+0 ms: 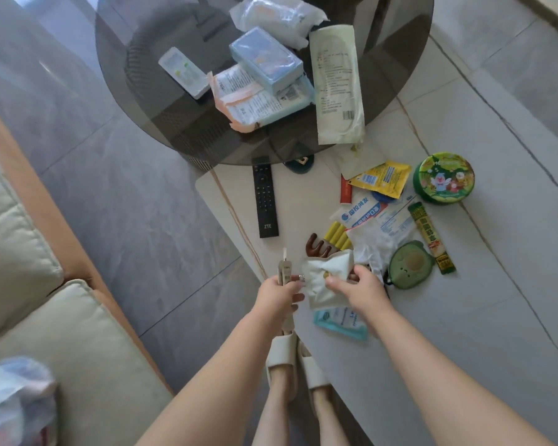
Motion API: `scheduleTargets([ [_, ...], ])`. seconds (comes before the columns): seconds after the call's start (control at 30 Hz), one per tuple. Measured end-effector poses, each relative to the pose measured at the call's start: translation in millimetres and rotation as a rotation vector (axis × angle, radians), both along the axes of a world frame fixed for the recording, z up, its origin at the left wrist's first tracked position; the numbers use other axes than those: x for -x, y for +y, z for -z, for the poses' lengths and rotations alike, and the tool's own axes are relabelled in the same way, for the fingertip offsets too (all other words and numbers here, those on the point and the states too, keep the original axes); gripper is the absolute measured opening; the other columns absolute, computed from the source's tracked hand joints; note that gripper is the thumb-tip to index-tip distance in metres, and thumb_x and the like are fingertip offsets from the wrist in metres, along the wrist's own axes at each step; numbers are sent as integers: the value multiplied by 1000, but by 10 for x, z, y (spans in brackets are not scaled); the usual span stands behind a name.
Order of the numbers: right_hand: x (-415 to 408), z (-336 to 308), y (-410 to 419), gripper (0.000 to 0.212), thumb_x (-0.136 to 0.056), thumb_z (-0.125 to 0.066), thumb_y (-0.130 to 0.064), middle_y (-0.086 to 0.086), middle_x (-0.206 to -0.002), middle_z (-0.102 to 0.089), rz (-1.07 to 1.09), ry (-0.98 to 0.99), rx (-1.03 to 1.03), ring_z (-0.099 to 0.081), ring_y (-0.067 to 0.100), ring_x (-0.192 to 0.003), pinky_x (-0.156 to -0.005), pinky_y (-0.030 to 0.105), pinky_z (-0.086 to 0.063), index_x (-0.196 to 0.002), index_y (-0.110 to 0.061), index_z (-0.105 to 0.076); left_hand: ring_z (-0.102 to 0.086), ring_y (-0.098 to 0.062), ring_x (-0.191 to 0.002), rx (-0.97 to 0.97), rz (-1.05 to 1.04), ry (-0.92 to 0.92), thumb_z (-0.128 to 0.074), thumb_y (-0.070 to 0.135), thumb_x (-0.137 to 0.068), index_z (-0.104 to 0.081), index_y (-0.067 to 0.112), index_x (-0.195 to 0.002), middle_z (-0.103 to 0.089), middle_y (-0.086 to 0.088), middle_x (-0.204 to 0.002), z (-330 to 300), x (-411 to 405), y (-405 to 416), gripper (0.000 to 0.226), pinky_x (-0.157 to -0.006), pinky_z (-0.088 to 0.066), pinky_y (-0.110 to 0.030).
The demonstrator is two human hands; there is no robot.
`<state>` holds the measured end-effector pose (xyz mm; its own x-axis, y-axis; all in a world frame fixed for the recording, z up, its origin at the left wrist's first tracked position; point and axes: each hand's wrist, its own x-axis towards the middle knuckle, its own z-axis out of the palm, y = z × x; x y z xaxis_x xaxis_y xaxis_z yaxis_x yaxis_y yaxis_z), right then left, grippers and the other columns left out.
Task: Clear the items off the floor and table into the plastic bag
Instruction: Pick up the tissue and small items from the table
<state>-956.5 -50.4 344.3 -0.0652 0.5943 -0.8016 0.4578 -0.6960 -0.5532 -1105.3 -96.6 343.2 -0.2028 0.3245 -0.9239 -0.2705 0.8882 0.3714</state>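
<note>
Mid-pickup: right hand [356, 289] pinching a white packet [327, 278] just above the low table [464, 317], left hand [279, 292] gripping a small item. Next, probably carrying both to the plastic bag [13, 400] on the sofa [78, 333].

Blurred plastic bag [13, 400], edge-cropped

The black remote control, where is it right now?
In the head view the black remote control lies on the white table near its left edge, just below the round glass table, left of the snack wrappers and up from the left hand.
</note>
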Motion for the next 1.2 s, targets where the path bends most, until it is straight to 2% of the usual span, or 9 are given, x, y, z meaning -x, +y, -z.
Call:
scheduleTargets([
  [0.1,125,-440,6,22,-85,-68,-13,2,-95,-66,-22,135,50,-63,12,-79,-57,19,-48,-105,-15,-58,-63,-17,-72,-27,-54,12,-55,4,-91,-62,11,-93,-65,-4,-82,-451,155,-102,11,-66,-48,-28],
  [0.33,618,-1428,-178,27,-82,-69,-4,13,-100,-66,-97,263,20,-63,23,-85,-78,34,-53,-107,-6,-60,-56,-18,-61,-128,-308,27,-51,-2,-90,-56,9,-86,-58,-8,-74,-1632,514,-511,13,-55,-44,-26],
  [0.5,1029,-2056,-446,30,-83,-68,-5,10,-95,-66,-189,357,36,-64,22,-82,-71,30,-53,-112,-4,-59,-50,-13,-43,-192,-527,88,-55,4,-91,-55,9,-80,-54,-5,-59,-2305,846,-1058,13,-48,-41,-22],
  [0.6,1306,-2389,-680,31,-85,-67,-7,14,-102,-65,-270,384,43,-63,26,-89,-80,39,-53,-114,-4,-57,-46,-7,-33,-236,-640,136,-59,8,-92,-54,11,-76,-49,-4,-57,-2642,1030,-1420,17,-38,-40,-17],
  [0.67,1495,-2607,-872,28,-86,-66,-8,13,-99,-64,-330,392,40,-62,24,-84,-76,37,-51,-112,-4,-57,-44,-5,-31,-265,-725,152,-59,11,-93,-52,13,-75,-46,-3,-56,-2870,1137,-1678,19,-36,-40,-15],
  [0.77,1767,-2860,-1158,26,-85,-67,-11,12,-97,-65,-413,393,38,-62,20,-77,-65,31,-51,-108,-4,-58,-44,-5,-31,-311,-880,139,-59,14,-93,-50,14,-74,-46,-1,-52,-3147,1281,-2079,21,-36,-40,-16],
  [0.9,2164,-3186,-1543,11,-88,-62,-8,4,-83,-62,-538,436,37,-60,14,-68,-49,25,-52,-97,-12,-57,-46,-7,-32,-328,-1083,144,-61,16,-91,-52,11,-75,-48,-3,-59,-3410,1488,-2628,20,-37,-42,-18],
  [1.03,2605,-3421,-1962,18,-87,-58,-7,6,-80,-60,-650,421,25,-58,16,-67,-54,27,-51,-105,-8,-58,-44,-8,-29,-354,-1236,157,-54,11,-93,-52,9,-71,-51,0,-45,-3577,1705,-3162,22,-36,-40,-15],
  [1.2,3158,-3579,-2521,12,-86,-54,-7,9,-85,-59,-759,424,-13,-58,19,-72,-56,30,-54,-96,-7,-60,-46,-17,-48,-372,-1434,132,-45,23,-92,-52,9,-75,-51,-8,-65,-3714,2045,-3854,24,-51,-43,-24],
])
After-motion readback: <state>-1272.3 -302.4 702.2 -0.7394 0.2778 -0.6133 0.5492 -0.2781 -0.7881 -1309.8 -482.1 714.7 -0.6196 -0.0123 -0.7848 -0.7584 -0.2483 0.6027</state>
